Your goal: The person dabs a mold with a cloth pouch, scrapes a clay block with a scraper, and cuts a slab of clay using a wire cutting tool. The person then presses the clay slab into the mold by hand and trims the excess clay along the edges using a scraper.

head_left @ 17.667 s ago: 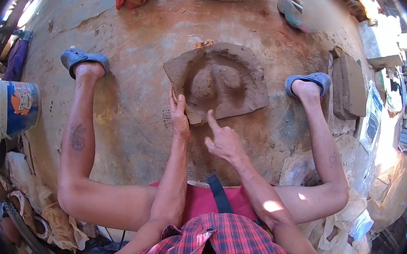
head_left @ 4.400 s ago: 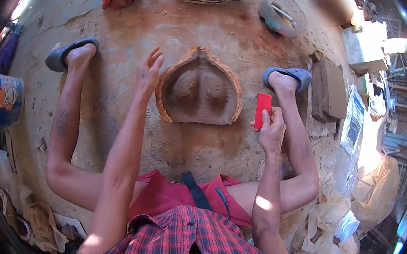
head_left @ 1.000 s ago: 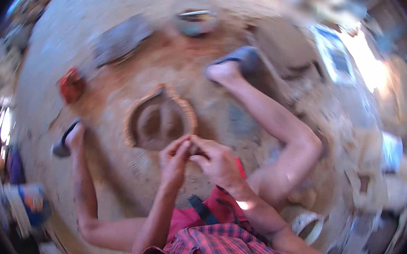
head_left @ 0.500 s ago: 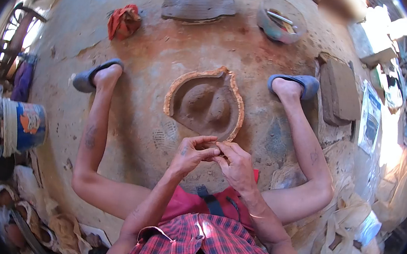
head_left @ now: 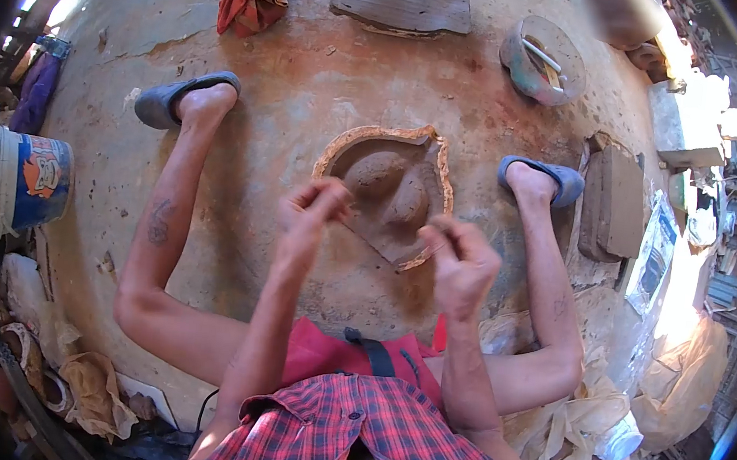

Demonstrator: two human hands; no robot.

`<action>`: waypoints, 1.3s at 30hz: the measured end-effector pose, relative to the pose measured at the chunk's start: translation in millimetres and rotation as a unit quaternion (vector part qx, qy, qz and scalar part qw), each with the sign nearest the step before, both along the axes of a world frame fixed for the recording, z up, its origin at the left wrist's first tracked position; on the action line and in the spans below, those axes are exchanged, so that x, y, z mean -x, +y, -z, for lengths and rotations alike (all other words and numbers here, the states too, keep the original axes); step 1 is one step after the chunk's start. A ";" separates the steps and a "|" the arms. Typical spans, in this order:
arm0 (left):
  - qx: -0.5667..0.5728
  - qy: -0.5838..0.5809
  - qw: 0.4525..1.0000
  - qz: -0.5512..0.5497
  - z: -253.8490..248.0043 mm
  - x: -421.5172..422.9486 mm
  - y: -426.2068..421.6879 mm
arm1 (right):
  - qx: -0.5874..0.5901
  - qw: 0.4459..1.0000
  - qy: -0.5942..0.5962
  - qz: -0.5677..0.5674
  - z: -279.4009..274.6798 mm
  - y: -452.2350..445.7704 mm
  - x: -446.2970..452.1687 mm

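Observation:
A mould with a rough orange-brown rim point(head_left: 449, 180) lies on the floor between the feet, lined with dark clay point(head_left: 407, 200) that rises in two rounded bumps. My left hand point(head_left: 316, 207) is closed in a pinch over the mould's lower left edge. Over its lower right side, my right hand point(head_left: 463, 261) is closed too, fingertips pressed together. The hands are apart; anything between their fingers is too small or blurred to make out. A red flat piece point(head_left: 440, 333) shows beside the right thigh, below my right hand.
Ahead lie a red cloth point(head_left: 253, 4), a dark clay slab point(head_left: 401, 1) and a bowl point(head_left: 544, 62) with a white stick. Clay blocks point(head_left: 615, 201) stand beyond the right foot, plastic sheets point(head_left: 683, 376) nearer. A bucket point(head_left: 40, 182) is at the left.
My hands, together half a second ago, have moved apart and forward over the mould. Earlier, the mould's outer rim was covered by a wider clay sheet, and my right hand held the red piece.

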State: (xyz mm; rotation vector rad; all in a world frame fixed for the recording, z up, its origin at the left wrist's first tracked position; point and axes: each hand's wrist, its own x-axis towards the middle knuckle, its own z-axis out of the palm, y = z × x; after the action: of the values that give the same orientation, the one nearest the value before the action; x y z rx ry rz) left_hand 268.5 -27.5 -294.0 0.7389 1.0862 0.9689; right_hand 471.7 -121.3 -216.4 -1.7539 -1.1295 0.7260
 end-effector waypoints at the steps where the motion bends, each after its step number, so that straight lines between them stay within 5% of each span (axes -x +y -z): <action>1: -0.035 0.076 0.995 -0.051 5.4 3.8 17.9 | 0.011 0.999 -0.001 0.053 2.8 10.8 -17.9; 4: -0.073 0.231 0.960 -0.141 35.7 7.7 65.2 | 0.019 0.990 -0.119 0.076 33.9 48.7 -76.9; 7: -0.118 0.303 0.941 -0.090 98.1 3.4 99.5 | 0.083 0.993 -0.062 0.049 62.4 99.1 -109.7; 9: -0.084 0.267 0.957 -0.074 107.3 -6.6 100.0 | 0.151 0.966 -0.199 -0.064 70.2 125.3 -116.3; 13: -0.052 0.271 0.961 -0.028 114.5 -10.7 89.2 | 0.103 0.985 -0.126 -0.060 91.6 143.0 -116.9; 15: -0.071 0.299 0.951 -0.027 119.1 -11.3 94.3 | 0.048 0.974 -0.209 -0.078 102.8 151.0 -121.4; 20: -0.060 0.310 0.948 -0.041 114.0 -12.8 88.0 | 0.030 0.975 -0.213 0.055 139.9 142.1 -134.1; 21: -0.073 0.321 0.943 -0.056 112.7 -14.2 86.5 | 0.101 0.985 -0.073 0.117 171.3 136.9 -149.0; 22: -0.054 0.326 0.943 -0.047 97.7 -13.7 85.5 | 0.124 0.979 0.052 0.150 141.2 136.5 -136.0; 24: -0.090 0.324 0.939 -0.068 105.0 -13.7 87.7 | 0.064 0.983 0.085 0.148 167.3 127.5 -150.9; 28: -0.060 0.311 0.947 -0.049 98.0 -12.3 82.4 | 0.075 0.980 0.065 0.171 148.7 121.3 -137.0; 30: -0.036 0.308 0.948 -0.066 96.9 -13.6 76.2 | 0.083 0.982 -0.077 0.151 141.8 118.6 -130.9; 39: -0.047 0.355 0.929 -0.098 112.1 -2.7 45.5 | 0.087 0.994 0.037 0.056 133.3 134.7 -129.3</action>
State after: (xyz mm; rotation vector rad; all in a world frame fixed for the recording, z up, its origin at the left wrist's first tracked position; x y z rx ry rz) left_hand 271.2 18.0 -406.1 1.1204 1.7783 0.9442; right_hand 601.0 13.5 -349.7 -1.9035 -0.9314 0.8348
